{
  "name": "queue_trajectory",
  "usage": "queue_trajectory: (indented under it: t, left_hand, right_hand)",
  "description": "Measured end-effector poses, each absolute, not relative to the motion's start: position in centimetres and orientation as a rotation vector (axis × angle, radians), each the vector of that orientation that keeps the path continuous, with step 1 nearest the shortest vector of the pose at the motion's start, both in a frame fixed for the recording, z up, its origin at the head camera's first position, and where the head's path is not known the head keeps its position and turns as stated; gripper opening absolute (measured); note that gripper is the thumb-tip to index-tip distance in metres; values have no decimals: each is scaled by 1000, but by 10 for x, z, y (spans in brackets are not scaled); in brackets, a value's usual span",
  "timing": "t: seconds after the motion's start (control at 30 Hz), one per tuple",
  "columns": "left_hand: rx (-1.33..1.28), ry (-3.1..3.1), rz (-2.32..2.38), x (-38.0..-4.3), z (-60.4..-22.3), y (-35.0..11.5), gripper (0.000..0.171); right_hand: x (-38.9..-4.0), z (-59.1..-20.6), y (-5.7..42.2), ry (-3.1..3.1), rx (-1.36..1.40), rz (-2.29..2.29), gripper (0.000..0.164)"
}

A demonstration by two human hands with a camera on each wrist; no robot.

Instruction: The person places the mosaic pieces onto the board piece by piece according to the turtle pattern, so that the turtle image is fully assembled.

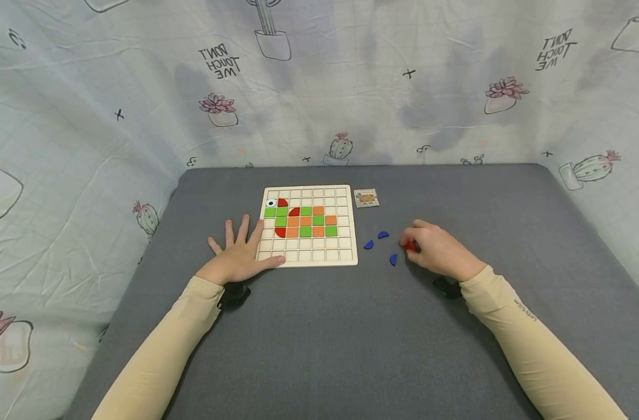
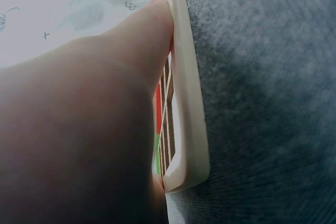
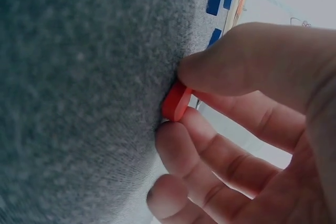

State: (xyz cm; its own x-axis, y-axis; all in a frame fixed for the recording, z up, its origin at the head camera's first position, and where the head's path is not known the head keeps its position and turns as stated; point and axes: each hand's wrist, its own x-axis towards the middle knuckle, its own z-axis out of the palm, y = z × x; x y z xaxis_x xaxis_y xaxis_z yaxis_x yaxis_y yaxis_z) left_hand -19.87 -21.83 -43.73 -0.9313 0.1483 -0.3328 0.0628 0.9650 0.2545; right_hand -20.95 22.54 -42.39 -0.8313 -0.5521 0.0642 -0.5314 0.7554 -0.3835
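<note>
My left hand [image 1: 237,258] lies with fingers spread at the left edge of a pale wooden grid board [image 1: 330,255]; its thumb rests on the board's front rim. Green, orange and red pieces fill several cells, with a white eye piece [image 1: 270,203] at the upper left. To the right of the board, my right hand [image 1: 440,249] pinches a small red piece [image 3: 177,102] between thumb and fingers, close to the cloth. Part of the red piece is hidden by the fingers. Beside that hand lie three blue half-round pieces [image 1: 393,259], apart from it.
A small square picture card [image 1: 366,198] lies just right of the board's upper corner. Grey cloth [image 1: 319,338] covers the table. Behind and at the sides hangs a white printed curtain [image 1: 319,81]. Dark wrist cameras [image 1: 235,296] sit under both wrists.
</note>
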Motion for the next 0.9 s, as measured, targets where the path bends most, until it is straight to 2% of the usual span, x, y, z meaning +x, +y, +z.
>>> queue_trajectory:
  t: [0.43, 0.9]
  left_hand:
    - [149, 2758, 353, -197, -437, -219, 120]
    - [152, 2767, 349, -197, -438, -218, 119]
  right_hand:
    - [-220, -418, 210, 2916, -960, -681, 12]
    - [-265, -404, 153, 2774, -1023, -779, 10]
